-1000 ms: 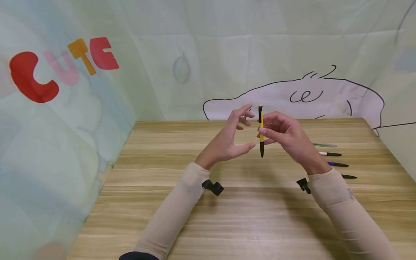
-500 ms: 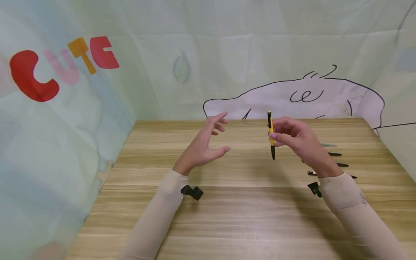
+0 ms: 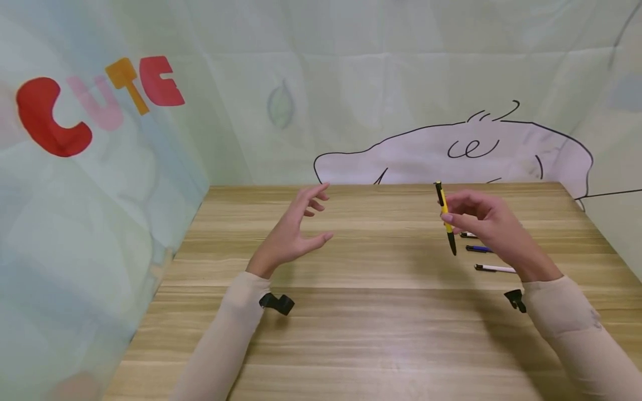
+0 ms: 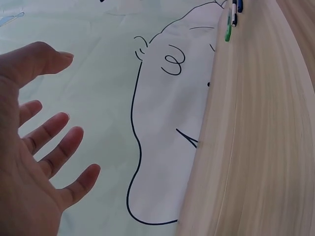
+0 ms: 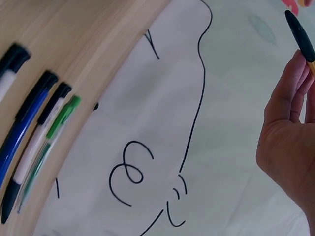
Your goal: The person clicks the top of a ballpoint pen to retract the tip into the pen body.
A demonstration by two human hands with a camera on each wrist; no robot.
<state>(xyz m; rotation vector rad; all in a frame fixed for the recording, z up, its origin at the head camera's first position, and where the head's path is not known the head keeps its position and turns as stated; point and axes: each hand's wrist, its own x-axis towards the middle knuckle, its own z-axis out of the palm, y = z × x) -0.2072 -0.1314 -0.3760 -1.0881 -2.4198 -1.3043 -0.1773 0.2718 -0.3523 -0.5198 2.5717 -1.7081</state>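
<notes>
A yellow pen (image 3: 446, 217) with a black clip and black tip is pinched between the thumb and fingers of my right hand (image 3: 484, 220), above the table's right half. It leans slightly, tip down. In the right wrist view only the black end and a sliver of yellow of this pen (image 5: 299, 35) show. My left hand (image 3: 291, 231) hovers over the left half of the table, its thumb spread away from loosely bent fingers and nothing between them. The left wrist view shows the same bare left hand (image 4: 39, 128).
Under and behind my right hand several pens lie in a row, among them a white pen (image 3: 494, 268), a blue pen (image 3: 478, 248) and a green pen (image 5: 64, 117). The wooden table (image 3: 321, 334) meets a printed cloth backdrop (image 3: 251, 111) at its back edge.
My hands have drawn apart: the left moved left, and the right moved right and slightly nearer with the yellow pen, which now tilts more. The right hand now covers different parts of the pen row.
</notes>
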